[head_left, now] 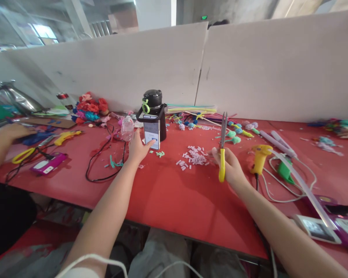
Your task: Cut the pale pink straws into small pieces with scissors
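My left hand (139,148) is at a smartphone (151,131) with a lit screen, propped upright against a black insulated bottle (158,129). Its thumb touches the lower screen, while the other fingers extend along the phone's left side. In my right hand (232,166) is a pair of scissors (222,162) with yellow handles, held upright, blades pointing up and nearly together. Between my hands lies a pile of small pale lilac cut pieces (195,155). A few green pieces (160,154) rest just below the phone.
Right of me are a yellow glue gun (258,158), cables and a purple device (346,231). A plastic bottle (127,128) and black cable (88,170) lie left. Another person's hand (13,132) reaches in at far left, near yellow-handled tools. A white partition (118,69) stands behind.
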Available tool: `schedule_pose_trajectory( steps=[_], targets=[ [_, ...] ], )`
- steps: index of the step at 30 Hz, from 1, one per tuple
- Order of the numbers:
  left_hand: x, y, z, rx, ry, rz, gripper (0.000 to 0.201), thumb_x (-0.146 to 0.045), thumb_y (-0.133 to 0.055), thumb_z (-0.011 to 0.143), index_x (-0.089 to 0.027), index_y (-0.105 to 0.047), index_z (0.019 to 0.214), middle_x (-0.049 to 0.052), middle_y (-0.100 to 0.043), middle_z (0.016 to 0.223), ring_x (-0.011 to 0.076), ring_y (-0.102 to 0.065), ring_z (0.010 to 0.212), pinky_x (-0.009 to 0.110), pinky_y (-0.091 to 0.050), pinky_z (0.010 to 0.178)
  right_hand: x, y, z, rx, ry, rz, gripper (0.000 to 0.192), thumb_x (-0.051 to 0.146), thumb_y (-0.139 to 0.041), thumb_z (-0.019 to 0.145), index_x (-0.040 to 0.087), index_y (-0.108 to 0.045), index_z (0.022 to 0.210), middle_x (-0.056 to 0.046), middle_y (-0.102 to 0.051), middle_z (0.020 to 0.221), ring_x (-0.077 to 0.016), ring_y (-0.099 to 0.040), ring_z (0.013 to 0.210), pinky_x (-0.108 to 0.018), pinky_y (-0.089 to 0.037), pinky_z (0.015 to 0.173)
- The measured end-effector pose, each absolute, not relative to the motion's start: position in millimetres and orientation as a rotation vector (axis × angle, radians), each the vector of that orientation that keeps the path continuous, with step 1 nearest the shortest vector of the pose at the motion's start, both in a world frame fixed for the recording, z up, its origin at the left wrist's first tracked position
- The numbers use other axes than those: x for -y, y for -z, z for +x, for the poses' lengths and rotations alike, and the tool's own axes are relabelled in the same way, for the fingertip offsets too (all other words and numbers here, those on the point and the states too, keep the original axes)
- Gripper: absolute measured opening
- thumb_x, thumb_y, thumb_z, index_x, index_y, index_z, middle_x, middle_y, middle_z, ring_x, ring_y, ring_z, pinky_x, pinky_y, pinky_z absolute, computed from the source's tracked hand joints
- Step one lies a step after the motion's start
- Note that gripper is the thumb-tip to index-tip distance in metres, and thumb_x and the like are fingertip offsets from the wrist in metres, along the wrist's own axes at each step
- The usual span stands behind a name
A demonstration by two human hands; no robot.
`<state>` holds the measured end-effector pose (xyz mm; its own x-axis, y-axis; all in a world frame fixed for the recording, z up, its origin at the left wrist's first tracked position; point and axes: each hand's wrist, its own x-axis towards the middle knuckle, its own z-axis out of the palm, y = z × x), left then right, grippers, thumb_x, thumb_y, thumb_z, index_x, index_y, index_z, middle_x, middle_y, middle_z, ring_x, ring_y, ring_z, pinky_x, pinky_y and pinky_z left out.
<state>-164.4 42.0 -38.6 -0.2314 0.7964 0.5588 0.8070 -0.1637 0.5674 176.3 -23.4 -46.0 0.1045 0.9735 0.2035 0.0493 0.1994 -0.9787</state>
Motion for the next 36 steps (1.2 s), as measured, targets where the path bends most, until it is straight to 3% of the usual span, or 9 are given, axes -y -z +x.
schedule_pose_trajectory(
  steps=[7,15,23,30,36],
  targets=[
    [-52.1,43.0,-171.3,2.073,1.447,-1.901,0.086,-0.046,-0.083,0.067,-0.017,-0.046,0.139,0.024,-0.054,0.142,0.0429,-0.048,0.135,0.059,-0.038,0.111,26.0,44.6,175.8,1.282,-0.934,-1.137,0.049,0.071,-0.07,0.073,0.025,-0.054,0.079,0.0,-0.059,0.074,-0.0198,-0.059,0.076,-0.034,-0.051,0.069],
    [-53.5,38.5,-166.3,1.829,1.847,-2.238,0.063,-0.04,-0.081,0.071,-0.02,-0.054,0.125,0.016,-0.069,0.12,0.031,-0.069,0.107,0.049,-0.054,0.096,24.6,47.2,177.7,1.309,-0.917,-1.169,0.05,0.072,-0.067,0.075,0.024,-0.055,0.083,-0.001,-0.061,0.077,-0.0201,-0.06,0.078,-0.035,-0.05,0.07],
    [-55.6,42.8,-164.5,1.79,1.884,-2.241,0.052,-0.033,-0.079,0.074,-0.02,-0.057,0.12,0.013,-0.072,0.114,0.0273,-0.071,0.1,0.047,-0.056,0.091,23.9,46.3,177.4,1.261,-0.964,-1.167,0.049,0.069,-0.072,0.072,0.025,-0.051,0.078,0.0,-0.059,0.076,-0.0191,-0.059,0.076,-0.034,-0.051,0.07],
    [-57.8,43.2,-166.3,1.827,1.869,-2.096,0.031,-0.04,-0.065,0.087,-0.019,-0.061,0.111,0.012,-0.073,0.105,0.0242,-0.071,0.09,0.041,-0.057,0.08,25.1,46.1,175.8,1.208,-1.017,-1.157,0.048,0.066,-0.075,0.07,0.025,-0.052,0.079,0.0,-0.06,0.08,-0.0192,-0.061,0.077,-0.034,-0.051,0.071],
    [-64.5,48.5,-175.8,1.746,1.862,-1.941,0.04,-0.043,-0.066,0.087,-0.019,-0.059,0.119,0.013,-0.067,0.109,0.0249,-0.067,0.097,0.044,-0.056,0.086,24.7,45.8,175.9,1.211,-1.018,-1.175,0.049,0.068,-0.075,0.069,0.025,-0.053,0.08,-0.001,-0.062,0.083,-0.0197,-0.062,0.077,-0.035,-0.052,0.072]
  ],
)
